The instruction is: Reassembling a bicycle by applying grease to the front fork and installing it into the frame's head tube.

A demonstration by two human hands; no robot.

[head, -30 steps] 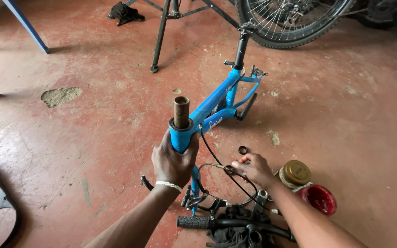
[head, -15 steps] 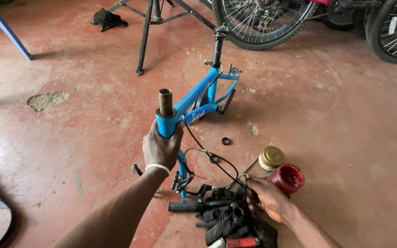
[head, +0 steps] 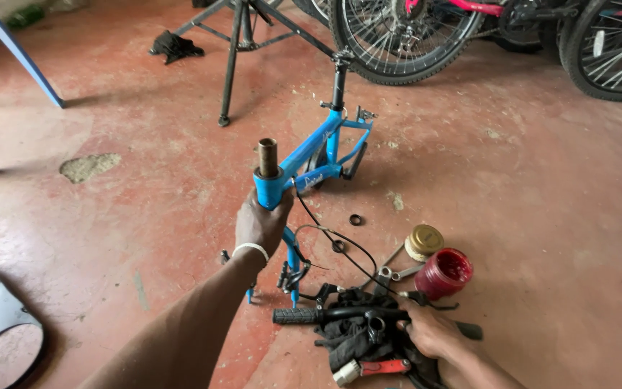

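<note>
The small blue bike frame [head: 311, 162] stands tilted on the red concrete floor [head: 527, 187], its long axis running away from the person, from the head tube [head: 271, 186] close by up to the seat post far off near the repair stand [head: 233, 57]. The left hand [head: 259, 223] is wrapped shut around the frame just under the head tube, below the rusty steerer [head: 268, 157] that pokes upward out of it, and it props the frame up. To the right of the head tube and nearer the person, the right hand [head: 430, 331] rests low on a heap of black rags [head: 358, 335], its fingers curled about the loose black handlebar [head: 340, 314], which lies crosswise to the frame; how tightly they close I cannot tell. So the bar lies directly under the right hand, while the steerer stands up and to the left of it, far nearer the left hand. Right of the frame stand an open red jar [head: 445, 274] and its gold lid [head: 424, 242], with a spanner [head: 397, 274] between them and the bar. A small black ring [head: 355, 220] lies just beside the frame.
</note>
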